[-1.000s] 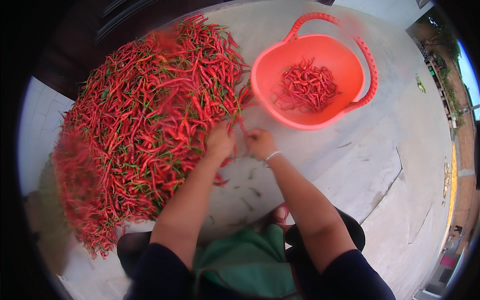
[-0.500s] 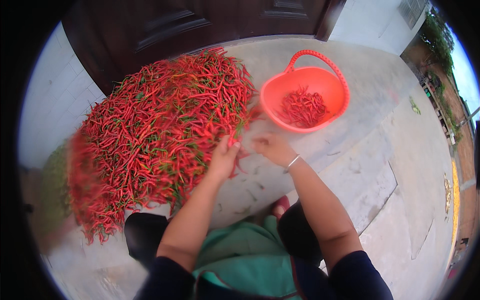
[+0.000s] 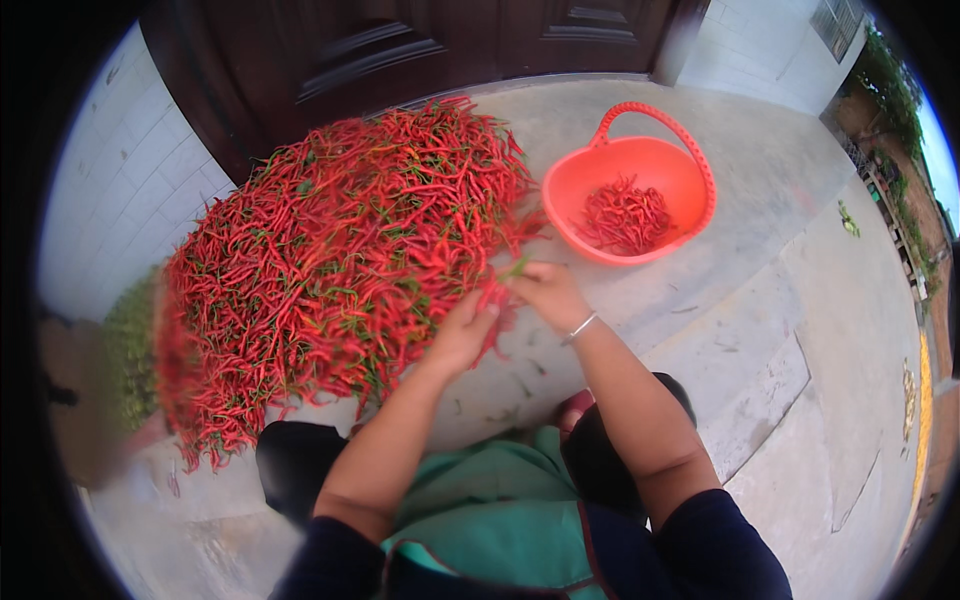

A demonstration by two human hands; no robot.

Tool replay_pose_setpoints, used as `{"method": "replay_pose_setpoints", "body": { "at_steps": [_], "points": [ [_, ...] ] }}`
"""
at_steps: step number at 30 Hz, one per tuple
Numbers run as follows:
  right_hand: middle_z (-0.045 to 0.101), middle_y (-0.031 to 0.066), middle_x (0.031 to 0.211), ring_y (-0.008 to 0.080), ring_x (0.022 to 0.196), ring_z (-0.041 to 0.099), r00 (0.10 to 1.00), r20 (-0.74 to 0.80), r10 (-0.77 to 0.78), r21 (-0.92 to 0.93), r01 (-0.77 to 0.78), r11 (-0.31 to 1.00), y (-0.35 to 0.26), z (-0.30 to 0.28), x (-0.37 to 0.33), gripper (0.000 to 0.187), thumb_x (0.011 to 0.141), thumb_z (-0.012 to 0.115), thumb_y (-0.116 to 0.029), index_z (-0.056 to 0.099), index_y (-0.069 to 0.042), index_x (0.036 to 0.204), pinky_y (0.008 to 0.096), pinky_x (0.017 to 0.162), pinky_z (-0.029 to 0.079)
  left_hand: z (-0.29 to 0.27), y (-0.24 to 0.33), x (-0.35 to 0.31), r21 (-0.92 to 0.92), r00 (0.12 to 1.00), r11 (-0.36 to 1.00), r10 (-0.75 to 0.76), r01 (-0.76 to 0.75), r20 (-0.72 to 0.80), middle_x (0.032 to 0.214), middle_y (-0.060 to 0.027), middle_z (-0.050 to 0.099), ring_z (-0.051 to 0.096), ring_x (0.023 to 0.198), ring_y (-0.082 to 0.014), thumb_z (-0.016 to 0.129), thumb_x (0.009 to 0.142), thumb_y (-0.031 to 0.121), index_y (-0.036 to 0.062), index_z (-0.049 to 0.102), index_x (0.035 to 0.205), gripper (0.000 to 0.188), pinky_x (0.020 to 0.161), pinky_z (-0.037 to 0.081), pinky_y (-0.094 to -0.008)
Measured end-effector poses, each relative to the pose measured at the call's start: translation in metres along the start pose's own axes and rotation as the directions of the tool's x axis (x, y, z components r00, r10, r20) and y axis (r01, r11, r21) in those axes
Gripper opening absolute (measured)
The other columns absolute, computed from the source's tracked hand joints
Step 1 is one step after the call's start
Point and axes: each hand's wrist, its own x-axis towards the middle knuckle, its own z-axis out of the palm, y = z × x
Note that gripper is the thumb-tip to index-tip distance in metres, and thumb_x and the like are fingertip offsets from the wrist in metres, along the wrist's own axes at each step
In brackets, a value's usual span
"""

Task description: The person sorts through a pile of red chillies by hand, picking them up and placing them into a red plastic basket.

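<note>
A wide heap of red chili peppers point(image 3: 330, 240) with green stems covers the ground in front of me, to the left. At its right edge my left hand point(image 3: 466, 330) is closed around several red chilies point(image 3: 492, 300). My right hand point(image 3: 548, 290), a bangle on its wrist, meets it there, fingers pinched on a green stem point(image 3: 514, 268) at the top of those chilies. Blur hides exactly how many are held. Beyond my right hand stands an orange-red plastic basket point(image 3: 575, 195) with an arched handle; a smaller pile of red chilies point(image 3: 627, 215) lies inside it.
A dark brown panelled door point(image 3: 400, 50) rises behind the heap, with a white tiled wall point(image 3: 130, 150) at left. Small green stem bits point(image 3: 500, 415) are scattered on the concrete floor point(image 3: 740, 300) between my feet and the basket. My knees point(image 3: 300, 465) frame a green apron point(image 3: 490, 500).
My right hand has come left to the chilies in my left hand and now pinches a stem. The whole scene has shifted slightly rightward in view.
</note>
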Motion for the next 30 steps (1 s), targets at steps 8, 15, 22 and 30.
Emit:
{"method": "replay_pose_setpoints", "body": {
  "at_steps": [8, 15, 22, 30],
  "points": [
    [0.062, 0.0032, 0.088, 0.0124, 0.069, 0.057, 0.994, 0.056, -0.092, -0.218, 0.102, 0.971, -0.007, -0.016, -0.009, 0.022, 0.086, 0.055, -0.015, 0.063, -0.002, 0.102, 0.0257, 0.064, 0.049, 0.010, 0.003, 0.005, 0.299, 0.999, 0.953, -0.050, 0.051, -0.011, 0.074, -0.0030, 0.053, 0.052, 0.061, -0.0118, 0.042, 0.092, 0.010, 0.0045, 0.045, 0.102, 0.012, 0.058, 0.048, -0.0262],
    [0.051, 0.0047, 0.072, 0.0220, 0.073, 0.053, 0.706, 0.345, -0.618, -0.880, 0.472, 0.048, 0.015, -0.019, -0.004, 0.010, 0.063, 0.057, -0.009, 0.060, -0.007, 0.073, 0.0312, 0.065, 0.046, 0.023, -0.010, 0.023, 0.070, 0.950, 0.947, -0.309, 0.312, -0.052, 0.065, -0.0010, 0.046, 0.043, 0.049, -0.0095, 0.041, 0.090, 0.011, 0.0072, 0.044, 0.096, 0.008, 0.043, 0.038, -0.0239],
    [0.053, 0.0025, 0.073, 0.0198, 0.071, 0.054, 0.811, 0.178, -0.557, -0.944, 0.300, 0.136, 0.055, -0.048, 0.013, 0.010, 0.065, 0.059, -0.010, 0.062, -0.007, 0.074, 0.0308, 0.063, 0.046, 0.038, -0.028, 0.065, -0.155, 0.836, 0.830, -0.547, 0.536, -0.036, 0.065, 0.0002, 0.044, 0.040, 0.048, -0.0081, 0.041, 0.090, 0.012, 0.0092, 0.045, 0.089, 0.005, 0.041, 0.035, -0.0223],
    [0.059, 0.0010, 0.069, 0.0097, 0.057, 0.052, 0.831, -0.511, 0.220, 0.432, 0.027, 0.902, 0.021, -0.107, 0.024, 0.014, 0.084, 0.060, -0.013, 0.064, 0.000, 0.087, 0.0238, 0.056, 0.044, 0.068, 0.002, 0.118, -0.021, 0.934, 0.946, -0.315, 0.323, 0.169, 0.068, 0.0020, 0.042, 0.036, 0.050, -0.0057, 0.041, 0.093, 0.017, 0.0093, 0.045, 0.096, 0.009, 0.044, 0.033, -0.0205]
  ]
}}
